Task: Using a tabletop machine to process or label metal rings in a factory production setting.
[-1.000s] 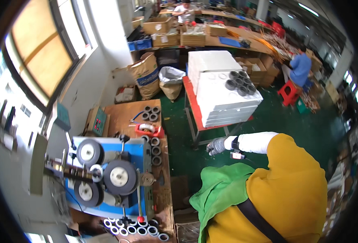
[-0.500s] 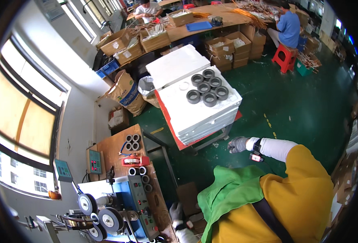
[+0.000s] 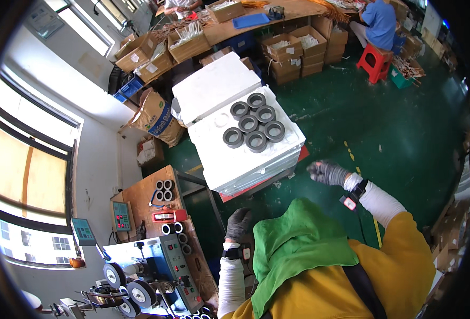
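Note:
My left hand (image 3: 238, 224), in a grey glove, is in the air between the wooden bench and my body, its fingers loosely forward and nothing seen in them. My right hand (image 3: 328, 173), gloved alike, hovers to the right of a stack of white foam boxes (image 3: 235, 173), touching nothing. Its fingers are bent but loose, with no object visible. On top of the stack, several thick dark-grey rings (image 3: 248, 123) sit close together toward the right side. A thin white ring (image 3: 221, 119) lies to their left. A white foam lid (image 3: 216, 87) rests at the far end.
The stack stands on a red-edged stand (image 3: 303, 154). At lower left, a wooden bench (image 3: 163, 170) carries a blue machine (image 3: 171, 266) with black wheels, a red tape dispenser (image 3: 169, 215) and small rings (image 3: 164, 190). Beyond are a sack (image 3: 158, 117), cartons (image 3: 283, 50) and seated people.
My left hand has risen forward from low beside the bench. My right hand has moved slightly right and forward. The view has shifted, so the foam stack appears lower and further left.

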The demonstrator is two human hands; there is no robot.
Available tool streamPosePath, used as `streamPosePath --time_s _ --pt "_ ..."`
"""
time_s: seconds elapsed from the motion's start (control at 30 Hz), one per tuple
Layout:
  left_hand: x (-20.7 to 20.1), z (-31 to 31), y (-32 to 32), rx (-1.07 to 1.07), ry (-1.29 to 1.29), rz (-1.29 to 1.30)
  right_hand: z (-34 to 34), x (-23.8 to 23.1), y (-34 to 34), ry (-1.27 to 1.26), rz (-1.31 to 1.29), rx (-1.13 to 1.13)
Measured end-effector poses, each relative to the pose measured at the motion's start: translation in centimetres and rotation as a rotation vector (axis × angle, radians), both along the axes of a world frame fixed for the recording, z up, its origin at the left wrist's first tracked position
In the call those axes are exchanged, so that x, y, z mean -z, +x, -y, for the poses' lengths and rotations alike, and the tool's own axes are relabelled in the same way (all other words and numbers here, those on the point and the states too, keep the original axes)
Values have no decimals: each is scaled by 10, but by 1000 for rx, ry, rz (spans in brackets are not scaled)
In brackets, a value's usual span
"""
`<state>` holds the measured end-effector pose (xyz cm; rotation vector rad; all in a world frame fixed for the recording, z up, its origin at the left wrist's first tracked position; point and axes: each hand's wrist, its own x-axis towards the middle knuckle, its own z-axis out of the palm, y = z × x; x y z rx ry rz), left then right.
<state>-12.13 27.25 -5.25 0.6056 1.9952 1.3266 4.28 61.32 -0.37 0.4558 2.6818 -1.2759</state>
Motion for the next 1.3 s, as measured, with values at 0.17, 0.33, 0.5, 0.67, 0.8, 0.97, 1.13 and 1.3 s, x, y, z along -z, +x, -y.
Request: streamPosePath --time_s 0.17,0.33,0.5,0.67,0.8,0.97,1.13,1.3 --pt "53 44 -21 -4 -77 -30 -5 -58 -85 508 -407 -92" --pt "83 102 -41 -196 -181 106 -17 -75 -163 706 -338 -254" --pt "129 179 -40 -352 -390 182 -2 -85 -213 795 -387 -480" --pt "137 206 -43 -386 -394 356 19 -83 -243 979 -126 -721" --pt "130 197 -58 -515 -355 472 34 -69 -263 895 281 -357" --pt "145 200 -62 -612 -225 534 39 -58 -253 1152 -16 -459" --pt "154 199 -44 -710 -207 546 34 -70 -259 1066 -6 -606" --pt "157 197 -20 -780 -184 608 39 -52 -272 878 -196 -656"
